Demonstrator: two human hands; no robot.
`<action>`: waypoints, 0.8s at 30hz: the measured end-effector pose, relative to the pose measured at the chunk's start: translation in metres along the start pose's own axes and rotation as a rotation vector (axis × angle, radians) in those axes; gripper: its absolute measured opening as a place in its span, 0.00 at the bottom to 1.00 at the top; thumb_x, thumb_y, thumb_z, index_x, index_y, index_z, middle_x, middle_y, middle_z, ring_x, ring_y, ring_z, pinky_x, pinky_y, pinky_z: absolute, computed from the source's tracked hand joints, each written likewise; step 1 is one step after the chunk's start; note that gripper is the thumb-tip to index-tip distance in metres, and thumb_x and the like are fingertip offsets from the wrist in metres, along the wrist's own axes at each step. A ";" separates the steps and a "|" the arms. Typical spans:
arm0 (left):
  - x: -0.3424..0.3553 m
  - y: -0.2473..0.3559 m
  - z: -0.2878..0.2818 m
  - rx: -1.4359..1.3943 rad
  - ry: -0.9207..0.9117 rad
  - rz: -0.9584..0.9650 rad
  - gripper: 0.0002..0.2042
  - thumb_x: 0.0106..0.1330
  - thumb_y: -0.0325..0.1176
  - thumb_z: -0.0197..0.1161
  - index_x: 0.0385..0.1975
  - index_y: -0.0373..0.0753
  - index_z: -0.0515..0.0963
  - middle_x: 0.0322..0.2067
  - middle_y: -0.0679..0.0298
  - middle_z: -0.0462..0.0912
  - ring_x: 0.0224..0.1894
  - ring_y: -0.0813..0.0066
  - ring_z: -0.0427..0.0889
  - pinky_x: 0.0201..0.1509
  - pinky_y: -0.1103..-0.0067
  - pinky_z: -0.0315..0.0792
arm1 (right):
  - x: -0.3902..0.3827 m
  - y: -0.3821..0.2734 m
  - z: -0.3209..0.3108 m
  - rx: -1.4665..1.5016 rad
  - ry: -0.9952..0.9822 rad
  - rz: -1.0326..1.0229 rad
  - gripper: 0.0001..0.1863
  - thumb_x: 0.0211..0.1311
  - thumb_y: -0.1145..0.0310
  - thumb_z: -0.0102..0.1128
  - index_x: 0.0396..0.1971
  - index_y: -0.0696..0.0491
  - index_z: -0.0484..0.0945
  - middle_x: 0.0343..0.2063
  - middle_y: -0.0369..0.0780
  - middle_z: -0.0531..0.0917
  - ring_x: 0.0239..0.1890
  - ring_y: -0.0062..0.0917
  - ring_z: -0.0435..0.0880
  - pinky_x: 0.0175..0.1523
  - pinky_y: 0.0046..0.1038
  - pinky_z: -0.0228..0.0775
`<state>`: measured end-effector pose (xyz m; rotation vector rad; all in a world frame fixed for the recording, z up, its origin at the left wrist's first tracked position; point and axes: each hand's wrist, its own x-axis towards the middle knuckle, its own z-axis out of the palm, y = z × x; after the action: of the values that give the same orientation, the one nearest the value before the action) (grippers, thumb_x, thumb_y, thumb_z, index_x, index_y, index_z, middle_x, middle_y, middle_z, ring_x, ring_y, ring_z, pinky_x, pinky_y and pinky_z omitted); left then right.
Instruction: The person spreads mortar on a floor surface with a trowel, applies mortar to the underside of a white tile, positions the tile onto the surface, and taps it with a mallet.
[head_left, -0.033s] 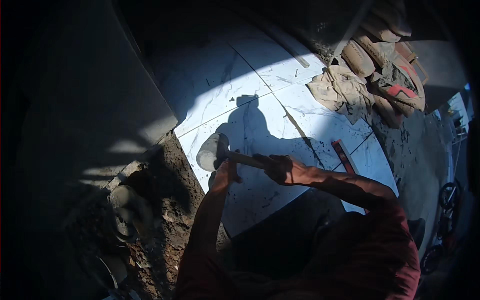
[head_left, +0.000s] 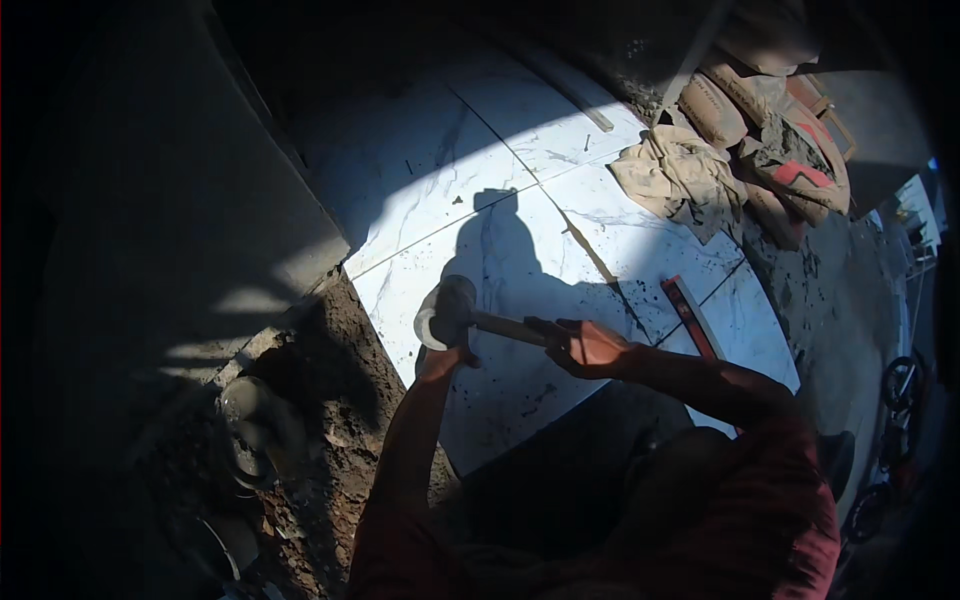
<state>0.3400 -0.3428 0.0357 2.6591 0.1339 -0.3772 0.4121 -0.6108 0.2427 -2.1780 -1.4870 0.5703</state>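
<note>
My right hand (head_left: pixel 588 350) is closed around the wooden handle of a mallet (head_left: pixel 447 308) with a thick, pale grey head. The mallet lies sideways across the view, its head to the left, over my left hand (head_left: pixel 446 360). That hand is at the left edge of a white marble-patterned tile (head_left: pixel 520 375), its thumb held apart. The mallet head hides most of its fingers, and whether they touch the tile is unclear. A shadow falls over the tile around both hands.
A red spirit level (head_left: pixel 692 318) lies on the tiles at right. Beyond it are a crumpled beige cloth (head_left: pixel 672 175) and stacked brown sacks (head_left: pixel 713 112). Rough soil (head_left: pixel 345 410) borders the tiles at left, beside a grey wall (head_left: pixel 180 200). A long bar (head_left: pixel 590 112) rests on the far tiles.
The mallet and my right hand have shifted slightly right and nearer to me. The mallet head now covers more of my left hand.
</note>
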 end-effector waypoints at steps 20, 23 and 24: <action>0.009 0.026 -0.026 0.226 -0.194 -0.027 0.62 0.34 0.40 0.81 0.70 0.46 0.43 0.71 0.49 0.31 0.70 0.34 0.29 0.68 0.44 0.37 | -0.087 0.144 0.107 -0.013 0.151 0.082 0.33 0.55 0.72 0.52 0.64 0.39 0.61 0.43 0.46 0.75 0.42 0.39 0.79 0.43 0.39 0.75; 0.012 0.033 -0.018 0.217 -0.196 0.021 0.59 0.38 0.40 0.79 0.70 0.41 0.43 0.70 0.46 0.33 0.72 0.42 0.28 0.69 0.45 0.30 | -0.080 0.150 0.113 -0.007 0.172 0.083 0.32 0.54 0.72 0.53 0.62 0.41 0.63 0.44 0.45 0.75 0.45 0.39 0.77 0.48 0.40 0.72; 0.009 0.030 -0.019 0.217 -0.204 0.012 0.58 0.39 0.40 0.78 0.70 0.40 0.42 0.70 0.45 0.34 0.72 0.44 0.27 0.69 0.46 0.28 | -0.079 0.152 0.115 -0.021 0.195 0.051 0.31 0.55 0.71 0.54 0.61 0.42 0.63 0.45 0.45 0.75 0.46 0.39 0.76 0.50 0.40 0.70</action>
<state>0.3577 -0.3611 0.0620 2.8101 0.0133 -0.6905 0.4359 -0.7198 0.0692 -2.2222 -1.3444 0.3488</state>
